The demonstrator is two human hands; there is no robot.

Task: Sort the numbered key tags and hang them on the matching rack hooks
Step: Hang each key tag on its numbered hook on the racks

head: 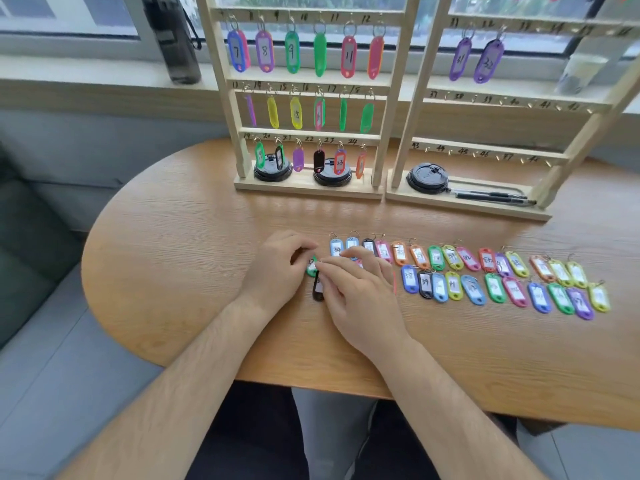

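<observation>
Two rows of coloured numbered key tags [453, 285] lie on the wooden table [194, 237], right of my hands. My left hand [278, 271] has its fingers curled at a green key tag [311, 268] and pinches its upper end. My right hand [360, 292] lies flat beside it, with its fingertips touching the green tag and covering a few other tags. A black tag [317, 289] lies just below the green one, partly under my right hand. The left rack [308, 133] holds tags 7 to 24. The right rack [491, 147] holds two purple tags, 31 and 32 [488, 60].
Black round lids [426, 178] sit on both rack bases, and two pens [491, 197] lie on the right base. A dark bottle [173, 39] stands on the windowsill at the back left. The table's rounded edge runs close to my forearms.
</observation>
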